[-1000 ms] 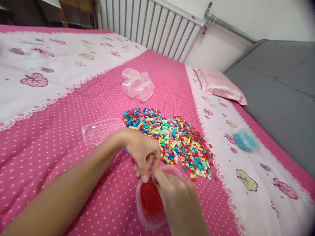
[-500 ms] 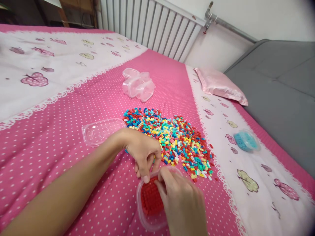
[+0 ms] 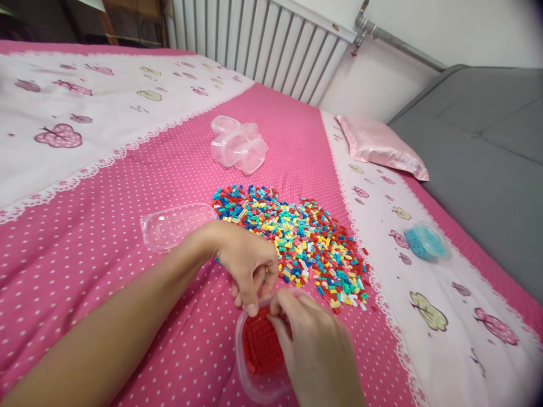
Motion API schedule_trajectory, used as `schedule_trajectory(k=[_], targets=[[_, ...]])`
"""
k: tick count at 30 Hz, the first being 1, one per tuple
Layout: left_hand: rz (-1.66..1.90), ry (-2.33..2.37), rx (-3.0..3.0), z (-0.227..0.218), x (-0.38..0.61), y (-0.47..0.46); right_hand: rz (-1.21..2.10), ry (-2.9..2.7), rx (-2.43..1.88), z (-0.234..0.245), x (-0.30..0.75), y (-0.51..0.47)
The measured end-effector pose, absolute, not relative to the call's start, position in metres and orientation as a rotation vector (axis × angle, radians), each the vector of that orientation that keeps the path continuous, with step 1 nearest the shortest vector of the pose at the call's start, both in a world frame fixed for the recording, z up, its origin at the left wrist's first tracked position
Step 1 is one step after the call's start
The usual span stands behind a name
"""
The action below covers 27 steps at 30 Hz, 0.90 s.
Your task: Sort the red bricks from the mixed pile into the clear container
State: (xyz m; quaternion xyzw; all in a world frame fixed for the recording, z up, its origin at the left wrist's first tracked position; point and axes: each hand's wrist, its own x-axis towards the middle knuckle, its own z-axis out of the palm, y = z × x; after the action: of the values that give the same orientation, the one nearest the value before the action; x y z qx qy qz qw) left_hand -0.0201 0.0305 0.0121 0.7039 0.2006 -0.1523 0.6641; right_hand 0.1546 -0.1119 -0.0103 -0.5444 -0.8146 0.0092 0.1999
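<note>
Red bricks (image 3: 261, 350) in a clear tub (image 3: 262, 390), left hand (image 3: 248, 254) clamped on its rim, right hand (image 3: 316, 339) over them, hold unclear

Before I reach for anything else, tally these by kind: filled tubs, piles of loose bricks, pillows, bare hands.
Filled tubs (red-filled clear plastic tub, blue-filled clear plastic tub): 2
Pile of small multicoloured plastic bricks: 1
Pink shiny-fabric pillow: 1
Bare hands (left hand, right hand): 2
Total: 6

Brick pile (image 3: 299, 237) beyond tub (image 3: 251, 389) — lid (image 3: 172, 227) left of pile, containers (image 3: 237, 148) behind.
</note>
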Motion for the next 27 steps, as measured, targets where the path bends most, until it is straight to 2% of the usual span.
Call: schedule_trajectory(k=[18, 27], targets=[[-0.37, 0.475, 1.575, 0.015, -0.019, 0.029, 0.056, -2.231, -1.543, -0.014, 0.153, -0.113], [-0.308, 0.497, 1.576, 0.016, -0.028, 0.033, 0.096, -2.173, -1.65, 0.041, 0.231, -0.108]])
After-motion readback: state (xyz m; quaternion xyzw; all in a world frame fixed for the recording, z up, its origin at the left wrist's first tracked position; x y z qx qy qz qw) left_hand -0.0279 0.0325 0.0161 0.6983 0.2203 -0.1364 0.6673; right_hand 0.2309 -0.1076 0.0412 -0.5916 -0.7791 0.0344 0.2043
